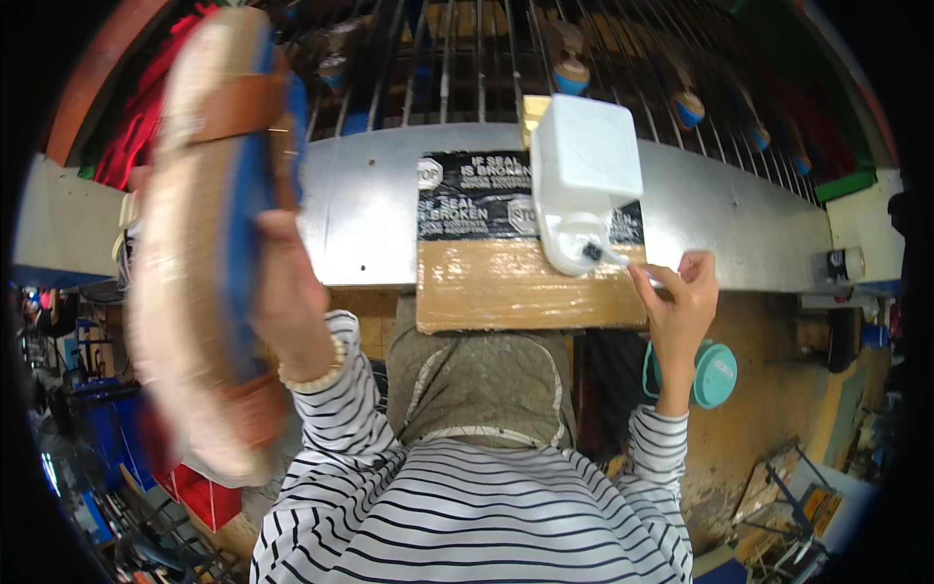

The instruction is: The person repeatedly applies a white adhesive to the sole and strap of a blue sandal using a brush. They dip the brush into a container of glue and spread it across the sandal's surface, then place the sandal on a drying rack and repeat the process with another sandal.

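My left hand (295, 297) grips a sandal (180, 253) raised on the left, close to the camera and smeared by motion. It has a pale sole, a blue layer along one side and brown straps. A thin brush (613, 256) with a pale handle and dark tip is pinched in the fingers of my right hand (683, 300). The brush tip is inside the round mouth of a white plastic container (587, 151). Under that container is a cardboard box (525, 287) covered partly with black printed tape.
The box rests at the front edge of a metal worktop (360, 209). Beyond it runs a rack of metal rods (448, 68), with several blue-and-tan shoe parts among them. A turquoise lidded container (715, 375) is below on the right, and a small dark-and-white cup (844, 264) stands at the far right.
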Demonstrator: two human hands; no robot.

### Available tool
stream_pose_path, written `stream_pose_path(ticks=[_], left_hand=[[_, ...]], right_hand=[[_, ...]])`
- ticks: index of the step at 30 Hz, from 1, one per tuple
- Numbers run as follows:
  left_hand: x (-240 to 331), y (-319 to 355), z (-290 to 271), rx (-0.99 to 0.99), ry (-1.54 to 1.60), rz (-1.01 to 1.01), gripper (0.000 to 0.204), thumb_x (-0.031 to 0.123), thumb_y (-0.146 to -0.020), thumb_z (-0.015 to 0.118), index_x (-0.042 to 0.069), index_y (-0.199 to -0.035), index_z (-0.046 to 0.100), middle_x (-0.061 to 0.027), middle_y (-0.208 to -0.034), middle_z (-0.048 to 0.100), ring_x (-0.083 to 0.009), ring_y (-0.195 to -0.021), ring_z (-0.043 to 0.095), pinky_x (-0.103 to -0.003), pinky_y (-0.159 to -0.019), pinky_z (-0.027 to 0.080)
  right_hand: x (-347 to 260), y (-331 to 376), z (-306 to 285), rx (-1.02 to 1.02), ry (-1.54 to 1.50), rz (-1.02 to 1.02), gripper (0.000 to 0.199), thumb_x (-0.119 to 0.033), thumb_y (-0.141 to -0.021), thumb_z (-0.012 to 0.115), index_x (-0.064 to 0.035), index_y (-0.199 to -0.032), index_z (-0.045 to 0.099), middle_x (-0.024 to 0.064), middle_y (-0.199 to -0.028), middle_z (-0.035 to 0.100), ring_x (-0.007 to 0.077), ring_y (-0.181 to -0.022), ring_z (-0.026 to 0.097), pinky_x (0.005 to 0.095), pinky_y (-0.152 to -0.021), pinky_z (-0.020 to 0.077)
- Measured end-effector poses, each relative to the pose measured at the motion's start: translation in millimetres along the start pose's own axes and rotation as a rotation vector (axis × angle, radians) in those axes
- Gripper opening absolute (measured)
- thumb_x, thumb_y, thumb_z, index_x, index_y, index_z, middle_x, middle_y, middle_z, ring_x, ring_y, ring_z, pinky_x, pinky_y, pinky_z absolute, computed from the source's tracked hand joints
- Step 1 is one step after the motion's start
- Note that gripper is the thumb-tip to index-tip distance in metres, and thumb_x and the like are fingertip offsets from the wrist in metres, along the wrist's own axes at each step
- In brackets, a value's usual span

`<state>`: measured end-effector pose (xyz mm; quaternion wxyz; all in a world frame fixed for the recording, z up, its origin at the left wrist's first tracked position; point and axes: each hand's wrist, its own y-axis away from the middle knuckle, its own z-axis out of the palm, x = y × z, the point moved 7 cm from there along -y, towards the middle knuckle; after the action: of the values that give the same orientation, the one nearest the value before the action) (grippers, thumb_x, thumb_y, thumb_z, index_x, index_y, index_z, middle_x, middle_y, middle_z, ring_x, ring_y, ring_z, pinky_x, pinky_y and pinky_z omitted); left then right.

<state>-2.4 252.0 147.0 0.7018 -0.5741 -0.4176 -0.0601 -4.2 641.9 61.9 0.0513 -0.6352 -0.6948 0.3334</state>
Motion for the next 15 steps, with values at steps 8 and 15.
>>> stream_pose_path(ticks=[8, 15], left_hand=[[16, 20, 70, -0.042, 0.423, -0.187, 0.045, 0.027, -0.090, 0.068, 0.015, -0.131, 0.053, -0.0246, -0.154, 0.031, -0.0330, -0.136, 0.046, -0.043, -0.112, 0.043], [33, 31, 79, -0.119, 0.833, -0.553, 0.093, 0.013, -0.068, 0.072, -0.003, -0.151, 0.034, -0.0220, -0.153, 0.039, -0.0290, -0.144, 0.037, -0.044, -0.122, 0.025]], right_hand=[[-61, -38, -51, 0.215, -0.757, -0.044, 0.033, -0.031, -0.069, 0.087, -0.0072, -0.091, 0.081, -0.0001, -0.088, 0.036, 0.0106, -0.071, 0.039, 0.0257, -0.060, 0.0299], [-118, -67, -83, 0.318, -0.604, -0.323, 0.041, -0.027, -0.058, 0.087, -0.0048, -0.091, 0.078, 0.0010, -0.089, 0.037, 0.0150, -0.076, 0.040, 0.0288, -0.066, 0.0332]])
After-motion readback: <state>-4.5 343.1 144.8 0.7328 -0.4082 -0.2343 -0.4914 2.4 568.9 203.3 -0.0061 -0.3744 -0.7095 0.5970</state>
